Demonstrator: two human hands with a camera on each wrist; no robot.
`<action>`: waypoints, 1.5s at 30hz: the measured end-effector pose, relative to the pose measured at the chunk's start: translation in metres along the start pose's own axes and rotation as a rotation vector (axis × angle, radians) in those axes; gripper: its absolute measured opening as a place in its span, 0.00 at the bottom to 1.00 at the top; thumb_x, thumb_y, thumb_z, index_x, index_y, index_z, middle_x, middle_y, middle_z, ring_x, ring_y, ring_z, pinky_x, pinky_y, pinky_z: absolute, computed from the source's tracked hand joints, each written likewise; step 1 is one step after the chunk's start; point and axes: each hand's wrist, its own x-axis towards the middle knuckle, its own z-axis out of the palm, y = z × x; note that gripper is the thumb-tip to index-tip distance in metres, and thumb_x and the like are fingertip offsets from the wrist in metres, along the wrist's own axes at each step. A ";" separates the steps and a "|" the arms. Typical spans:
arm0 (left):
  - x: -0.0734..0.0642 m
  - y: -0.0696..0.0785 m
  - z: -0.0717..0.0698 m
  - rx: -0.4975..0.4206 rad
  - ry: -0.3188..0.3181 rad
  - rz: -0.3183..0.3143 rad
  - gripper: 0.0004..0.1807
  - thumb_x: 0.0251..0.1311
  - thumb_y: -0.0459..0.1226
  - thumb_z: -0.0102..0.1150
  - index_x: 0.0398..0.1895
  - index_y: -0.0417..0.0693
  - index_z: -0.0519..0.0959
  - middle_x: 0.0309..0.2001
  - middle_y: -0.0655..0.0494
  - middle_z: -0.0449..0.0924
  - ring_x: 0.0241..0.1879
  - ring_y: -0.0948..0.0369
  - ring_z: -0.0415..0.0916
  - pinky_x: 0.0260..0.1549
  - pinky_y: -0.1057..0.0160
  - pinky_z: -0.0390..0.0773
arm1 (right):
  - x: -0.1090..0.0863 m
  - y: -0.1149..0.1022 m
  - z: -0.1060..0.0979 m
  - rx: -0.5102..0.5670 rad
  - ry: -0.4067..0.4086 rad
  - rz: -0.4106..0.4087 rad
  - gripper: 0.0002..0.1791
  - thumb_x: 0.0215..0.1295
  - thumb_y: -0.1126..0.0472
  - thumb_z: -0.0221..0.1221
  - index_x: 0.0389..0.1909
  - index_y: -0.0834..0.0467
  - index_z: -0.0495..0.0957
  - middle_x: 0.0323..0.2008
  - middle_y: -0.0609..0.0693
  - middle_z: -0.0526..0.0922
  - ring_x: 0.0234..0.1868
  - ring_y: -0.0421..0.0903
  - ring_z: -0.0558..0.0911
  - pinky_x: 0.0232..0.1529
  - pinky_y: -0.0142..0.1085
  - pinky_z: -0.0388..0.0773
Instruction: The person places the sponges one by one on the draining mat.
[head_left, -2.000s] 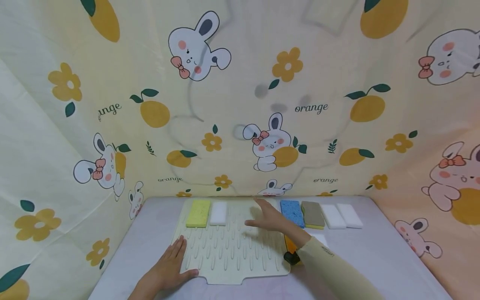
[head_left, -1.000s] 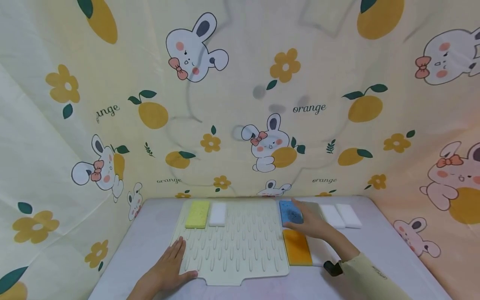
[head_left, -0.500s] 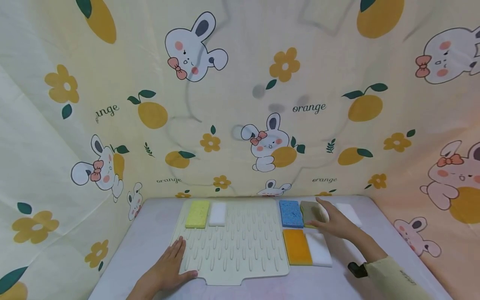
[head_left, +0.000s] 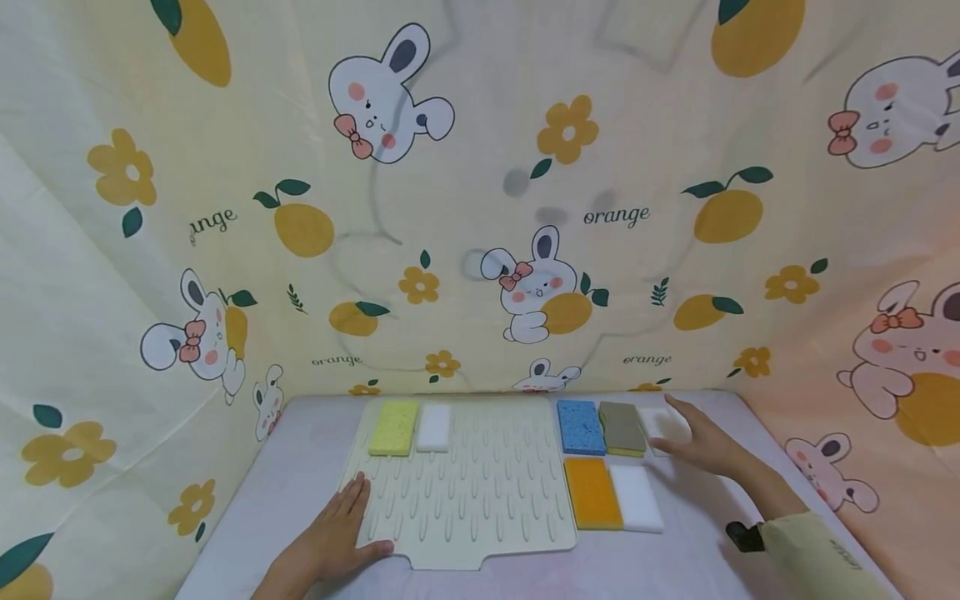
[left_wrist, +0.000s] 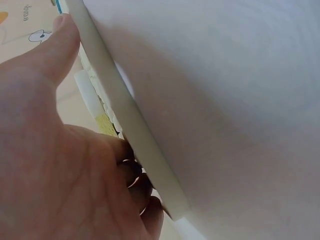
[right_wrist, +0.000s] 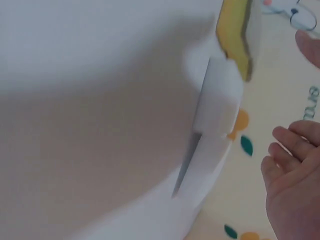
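Observation:
My left hand rests with straight fingers on the left edge of a cream ridged board, its thumb along the near edge. A yellow sponge and a small white sponge lie on the board's far left part. At the far right, my right hand hovers over white sponges, thumb and fingers apart, with nothing between them. One white sponge and another white sponge show below it in the right wrist view. From the head, the hand hides most of the farther one.
Right of the board lie a blue sponge, a grey-topped sponge with a yellow-green underside, an orange sponge and a white sponge. A printed curtain encloses the table behind and at both sides.
My right hand has moved from above the board to the right, passing over the blue and grey sponges to the white ones. The left hand and all the sponges stay in place.

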 end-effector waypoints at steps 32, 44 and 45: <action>0.001 0.001 0.000 0.010 -0.003 -0.003 0.65 0.64 0.70 0.64 0.82 0.26 0.54 0.84 0.29 0.46 0.84 0.37 0.46 0.82 0.37 0.51 | 0.011 0.076 -0.011 0.002 -0.069 0.086 0.58 0.66 0.58 0.72 0.80 0.79 0.43 0.76 0.84 0.46 0.75 0.85 0.47 0.72 0.80 0.45; 0.000 0.002 0.001 0.019 -0.005 -0.027 0.67 0.61 0.72 0.64 0.83 0.28 0.54 0.85 0.31 0.47 0.84 0.38 0.46 0.82 0.37 0.51 | 0.021 0.081 -0.009 0.038 -0.111 0.141 0.63 0.65 0.55 0.72 0.82 0.76 0.36 0.79 0.82 0.39 0.78 0.84 0.40 0.74 0.78 0.38; 0.000 0.002 0.001 0.021 -0.006 -0.027 0.67 0.61 0.72 0.64 0.83 0.28 0.54 0.85 0.31 0.47 0.84 0.38 0.46 0.82 0.38 0.51 | 0.022 0.082 -0.009 0.049 -0.120 0.150 0.64 0.65 0.54 0.72 0.82 0.75 0.35 0.79 0.82 0.38 0.78 0.83 0.39 0.74 0.78 0.37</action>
